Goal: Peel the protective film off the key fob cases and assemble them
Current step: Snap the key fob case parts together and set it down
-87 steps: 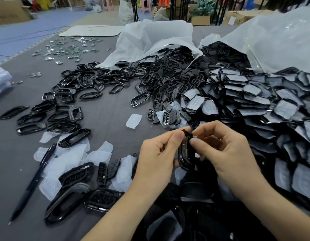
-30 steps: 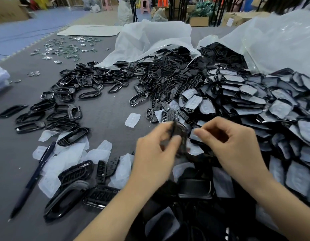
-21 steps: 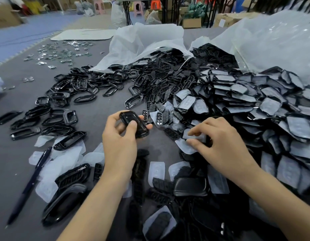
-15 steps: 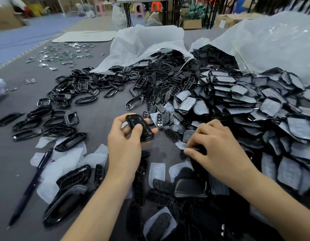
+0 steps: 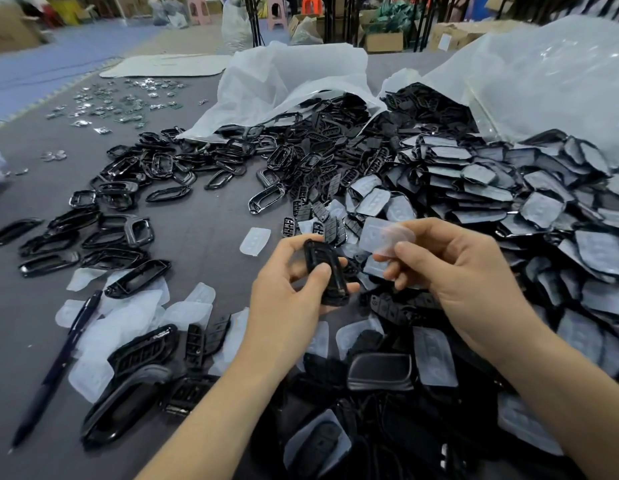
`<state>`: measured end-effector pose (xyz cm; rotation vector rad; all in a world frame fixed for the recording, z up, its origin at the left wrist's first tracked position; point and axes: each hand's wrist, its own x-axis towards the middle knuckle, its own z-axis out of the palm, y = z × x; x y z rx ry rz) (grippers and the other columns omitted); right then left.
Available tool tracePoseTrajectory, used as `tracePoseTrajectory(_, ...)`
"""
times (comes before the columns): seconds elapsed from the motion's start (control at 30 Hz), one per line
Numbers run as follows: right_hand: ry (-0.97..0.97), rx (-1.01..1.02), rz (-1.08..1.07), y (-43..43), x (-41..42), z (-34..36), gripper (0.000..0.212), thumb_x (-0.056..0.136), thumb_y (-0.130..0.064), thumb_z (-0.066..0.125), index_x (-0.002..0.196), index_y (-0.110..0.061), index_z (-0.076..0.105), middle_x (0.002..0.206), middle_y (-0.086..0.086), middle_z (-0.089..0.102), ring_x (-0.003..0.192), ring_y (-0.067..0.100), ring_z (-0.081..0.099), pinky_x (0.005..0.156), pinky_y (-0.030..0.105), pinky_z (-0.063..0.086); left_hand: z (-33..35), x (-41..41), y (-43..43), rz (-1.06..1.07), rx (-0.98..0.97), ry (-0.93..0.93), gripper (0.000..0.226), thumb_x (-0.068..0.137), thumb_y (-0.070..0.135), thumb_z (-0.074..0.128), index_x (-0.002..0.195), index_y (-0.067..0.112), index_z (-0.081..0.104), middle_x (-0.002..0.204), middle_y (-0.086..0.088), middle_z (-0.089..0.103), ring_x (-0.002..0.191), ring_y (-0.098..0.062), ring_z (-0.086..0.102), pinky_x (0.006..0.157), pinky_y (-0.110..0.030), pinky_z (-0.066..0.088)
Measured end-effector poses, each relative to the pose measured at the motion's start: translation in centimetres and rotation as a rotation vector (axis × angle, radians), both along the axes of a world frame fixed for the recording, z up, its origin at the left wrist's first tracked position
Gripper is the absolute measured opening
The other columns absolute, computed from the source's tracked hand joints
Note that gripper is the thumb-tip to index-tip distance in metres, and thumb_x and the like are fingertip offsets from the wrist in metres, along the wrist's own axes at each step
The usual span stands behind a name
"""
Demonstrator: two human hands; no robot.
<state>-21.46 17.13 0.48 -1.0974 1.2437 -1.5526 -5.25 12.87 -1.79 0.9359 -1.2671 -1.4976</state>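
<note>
**Two hands, one case, one film**

One pen (image 5: 55,372) lies at the far left on the grey table (image 5: 204,230), slanting from near edge toward the middle. Beside it sit a scatter of peeled films (image 5: 128,317), too overlapped to count exactly, and black frames (image 5: 135,278) spread up the left side, dozens of them.

Toward the middle, one loose film piece (image 5: 255,241) lies alone on bare cloth, just left of the hands.

The left hand (image 5: 287,306) is curled around one black case (image 5: 325,275), thumb pressed on its face and fingers behind it. The case stands nearly upright, tilted a little away, glossy and dark; its surface looks bare, though the blur makes that hard to confirm.

Just right of it, apart from the case, the right hand (image 5: 464,282) pinches one film (image 5: 384,237) between thumb and forefinger. The film is translucent, milky, roughly rectangular with rounded corners, and it rises above the fingertips.

Behind both hands two white bags (image 5: 287,77) lie open, spilling black parts. On the right a large heap (image 5: 509,202) of film-covered cases runs from the bag mouth down to the near edge, far too many to count. One dark grey shell (image 5: 379,372) lies flat below the hands.
</note>
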Motion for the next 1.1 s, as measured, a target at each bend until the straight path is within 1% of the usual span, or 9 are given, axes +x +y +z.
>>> tracePoseTrajectory(0.23,0.008,0.053,0.046,0.2,0.0,0.2,0.019,0.09,-0.001,0.056,0.104,-0.012,0.05,0.074,0.015,0.072,0.052,0.014,0.059,0.047,0.019,0.046,0.2,0.2,-0.1,0.0,-0.002,-0.003,0.026,0.095,-0.004,0.049,0.107,0.017,0.057,0.09,-0.004,0.075,0.07,-0.024,0.074,0.057,-0.021,0.055)
tracePoseTrajectory(0.37,0.031,0.042,0.06,0.3,0.1,0.5,0.006,0.087,-0.011,0.06,0.091,-0.013,0.056,0.074,0.016,0.072,0.048,0.016,0.056,0.044,0.019,0.044,0.0,0.3,-0.1,-0.005,-0.011,-0.009,0.028,0.095,-0.004,0.05,0.109,0.02,0.057,0.092,-0.007,0.074,0.072,-0.025,0.074,0.059,-0.023,0.056)
tracePoseTrajectory(0.43,0.02,0.032,0.074,0.4,0.2,0.7,0.014,0.077,-0.02,0.066,0.084,-0.01,0.06,0.076,0.016,0.072,0.051,0.017,0.06,0.046,0.019,0.046,-0.2,0.3,-0.1,-0.007,-0.01,-0.013,0.03,0.095,-0.003,0.05,0.112,0.022,0.056,0.093,-0.008,0.074,0.072,-0.026,0.074,0.059,-0.024,0.057)
tracePoseTrajectory(0.53,-0.006,0.014,0.125,0.5,0.2,0.7,0.025,0.07,-0.019,0.068,0.09,-0.007,0.06,0.086,0.014,0.074,0.061,0.021,0.069,0.052,0.02,0.051,-0.3,0.2,-0.2,-0.013,-0.005,-0.015,0.03,0.095,-0.002,0.051,0.113,0.021,0.057,0.094,-0.006,0.075,0.072,-0.026,0.074,0.058,-0.024,0.056)
tracePoseTrajectory(0.6,0.013,-0.002,0.13,0.6,0.3,0.7,0.019,0.075,-0.015,0.063,0.092,-0.006,0.06,0.088,0.012,0.075,0.065,0.022,0.07,0.053,0.021,0.051,-0.4,0.2,-0.2,-0.011,-0.019,-0.02,0.026,0.095,-0.002,0.052,0.109,0.019,0.06,0.093,-0.006,0.075,0.073,-0.025,0.074,0.059,-0.023,0.056)
tracePoseTrajectory(0.73,0.14,-0.044,0.045,0.5,0.1,0.5,0.014,0.075,-0.025,0.066,0.082,-0.014,0.07,0.068,0.0,0.068,0.05,0.012,0.054,0.047,0.016,0.04,-0.6,0.1,-0.2,-0.029,-0.048,-0.03,0.022,0.095,0.0,0.053,0.104,0.017,0.064,0.091,-0.005,0.075,0.075,-0.023,0.074,0.061,-0.024,0.057)
tracePoseTrajectory(0.83,0.28,-0.108,0.028,0.6,0.0,0.7,0.014,0.071,-0.03,0.07,0.08,-0.02,0.075,0.074,-0.004,0.062,0.059,0.006,0.047,0.056,0.012,0.038,-0.6,0.2,-0.3,-0.031,-0.119,-0.118,0.025,0.095,0.004,0.056,0.102,0.025,0.067,0.089,-0.002,0.076,0.078,-0.022,0.074,0.066,-0.033,0.06)
tracePoseTrajectory(0.97,0.279,-0.094,0.116,0.8,0.6,0.7,0.013,0.07,-0.028,0.071,0.08,-0.02,0.076,0.076,0.005,0.069,0.053,0.012,0.051,0.051,0.022,0.045,-0.7,0.3,-0.3,-0.03,-0.168,-0.207,0.022,0.093,0.01,0.06,0.106,0.025,0.069,0.09,0.0,0.076,0.084,-0.02,0.072,0.07,-0.038,0.06)
tracePoseTrajectory(1.1,0.36,-0.115,0.073,0.9,1.4,0.2,0.006,0.074,-0.016,0.074,0.08,-0.018,0.073,0.076,0.0,0.072,0.059,0.011,0.062,0.058,0.017,0.051,-0.6,0.0,0.3,-0.061,-0.284,-0.261,0.017,0.092,0.022,0.063,0.107,0.027,0.068,0.086,0.0,0.075,0.084,-0.018,0.071,0.078,-0.051,0.055)
